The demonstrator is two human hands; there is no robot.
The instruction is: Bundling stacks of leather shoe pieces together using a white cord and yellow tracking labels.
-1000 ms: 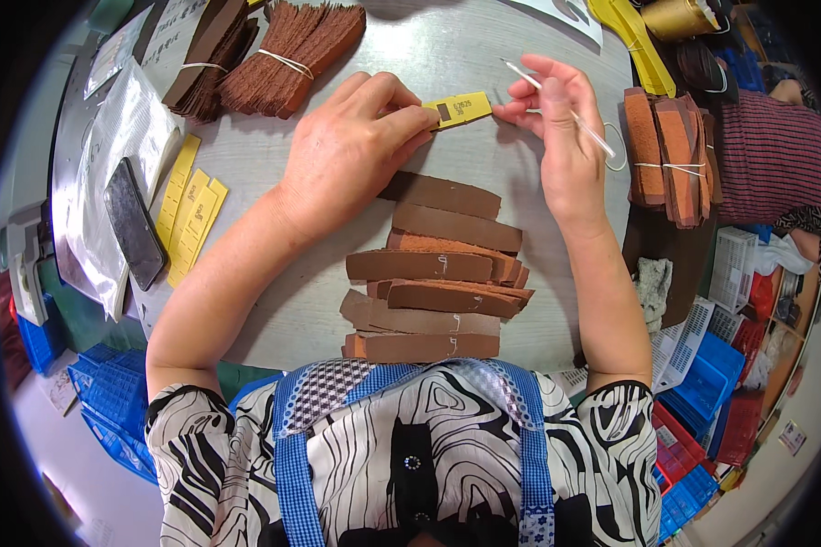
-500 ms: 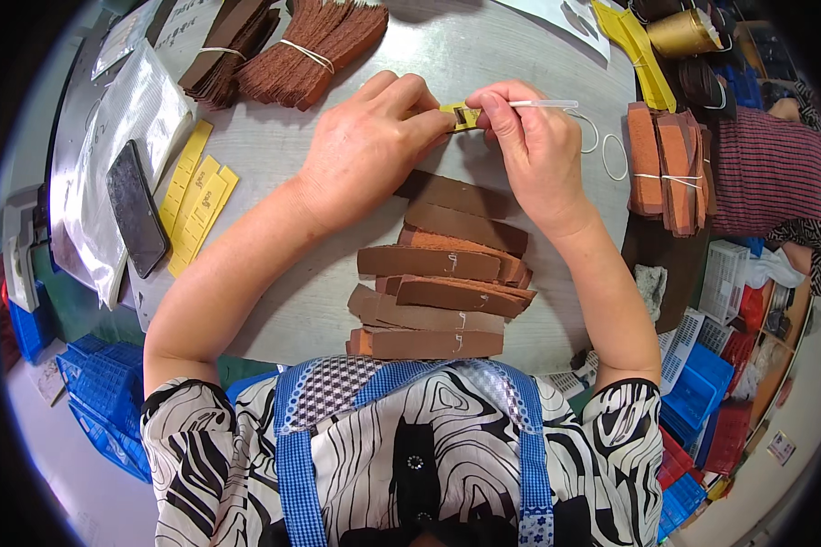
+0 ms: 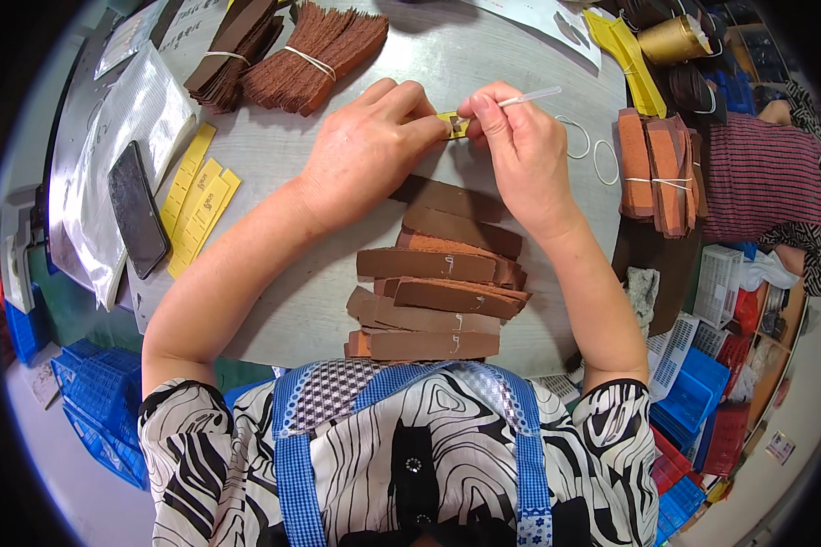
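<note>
My left hand (image 3: pixel 374 150) is closed, its fingers pressing a small yellow template (image 3: pixel 453 126) that has a cut-out with brown showing through. Most of the template is hidden beneath those fingers. Between the thumb and fingers of my right hand (image 3: pixel 524 150) is a thin white pen (image 3: pixel 540 95), its rear end pointing up to the right and its front end at the template. Below both hands, brown leather strips (image 3: pixel 429 266) lie in a loose, overlapping column, several bearing white marks. A dark brown strip (image 3: pixel 452 199) lies closest to the hands.
Rubber-banded strip bundles (image 3: pixel 319 59) lie at the far left, others (image 3: pixel 659 173) at the right. Yellow templates (image 3: pixel 199 205) and a phone (image 3: pixel 139 210) rest on a plastic bag (image 3: pixel 123 155). Loose rubber bands (image 3: pixel 605 162), a gold thread spool (image 3: pixel 673 38) and blue baskets (image 3: pixel 693 383) are on the right.
My right hand has shifted slightly left, and the pen's rear end now tilts upward more. The yellow template sits at a steeper angle. My left hand stays almost in place.
</note>
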